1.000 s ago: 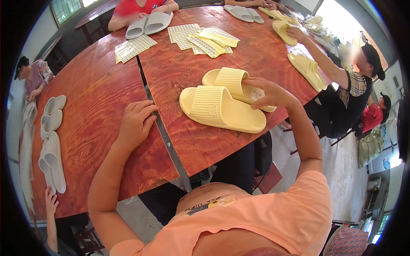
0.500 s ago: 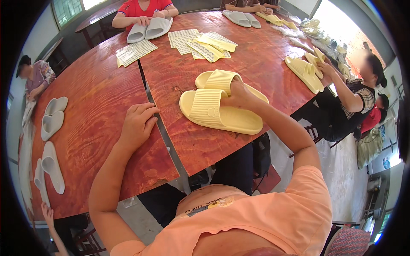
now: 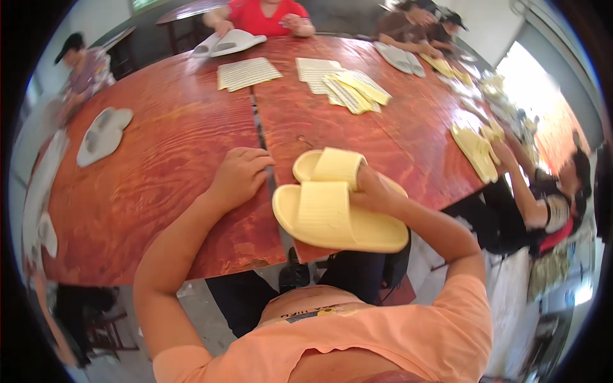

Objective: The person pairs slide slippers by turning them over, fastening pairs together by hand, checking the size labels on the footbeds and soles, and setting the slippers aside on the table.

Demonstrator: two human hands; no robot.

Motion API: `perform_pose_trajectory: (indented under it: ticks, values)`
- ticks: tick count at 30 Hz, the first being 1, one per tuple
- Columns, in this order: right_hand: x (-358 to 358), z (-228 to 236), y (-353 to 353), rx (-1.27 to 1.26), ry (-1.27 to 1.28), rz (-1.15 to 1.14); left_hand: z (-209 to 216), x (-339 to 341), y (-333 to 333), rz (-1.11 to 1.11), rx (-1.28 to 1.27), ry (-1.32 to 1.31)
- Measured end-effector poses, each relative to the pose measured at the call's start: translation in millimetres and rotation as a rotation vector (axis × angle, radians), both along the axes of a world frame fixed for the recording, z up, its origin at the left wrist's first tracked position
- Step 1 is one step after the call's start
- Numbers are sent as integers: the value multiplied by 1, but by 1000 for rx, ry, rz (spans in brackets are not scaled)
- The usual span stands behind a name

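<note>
My right hand (image 3: 375, 191) grips a pair of pale yellow slide slippers, its fingers closed at the inner sides of their ribbed straps. The near slipper (image 3: 377, 228) lies across the table's front edge in this view and covers part of it. Beyond it, the far slipper (image 3: 327, 166) points its toe to the left, like the near one. My left hand (image 3: 239, 175) rests on the red-brown wooden table (image 3: 159, 204) with loosely bent fingers and nothing in it. Its fingertips are beside the dark gap between two table sections, left of the slippers.
Sheets of stickers (image 3: 250, 73) and a second sticker pile (image 3: 351, 88) lie farther back. Grey slippers (image 3: 104, 135) sit at left. Opposite, a person in red (image 3: 268, 16) is behind other grey slippers (image 3: 233, 42). At right, another person handles yellow slippers (image 3: 474, 152).
My view has shifted, moving the scene lower in the picture. My right hand has drawn the yellow slippers closer to me. The person opposite has lifted one hand off the grey slippers.
</note>
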State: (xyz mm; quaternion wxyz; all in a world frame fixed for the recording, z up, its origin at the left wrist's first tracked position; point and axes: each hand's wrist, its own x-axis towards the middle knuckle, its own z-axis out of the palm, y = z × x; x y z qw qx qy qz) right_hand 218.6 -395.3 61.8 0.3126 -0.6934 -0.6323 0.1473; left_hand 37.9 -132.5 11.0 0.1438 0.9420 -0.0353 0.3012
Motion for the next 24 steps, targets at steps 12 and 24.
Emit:
perform_pose_trajectory:
  ticks: [12, 24]
  values:
    - [-97, 54, 41, -324, 702, 508, -27, 1, 7, 20, 48, -61]
    - [-144, 89, 157, -82, -157, 752, -36, 15, 12, 18, 125, 37]
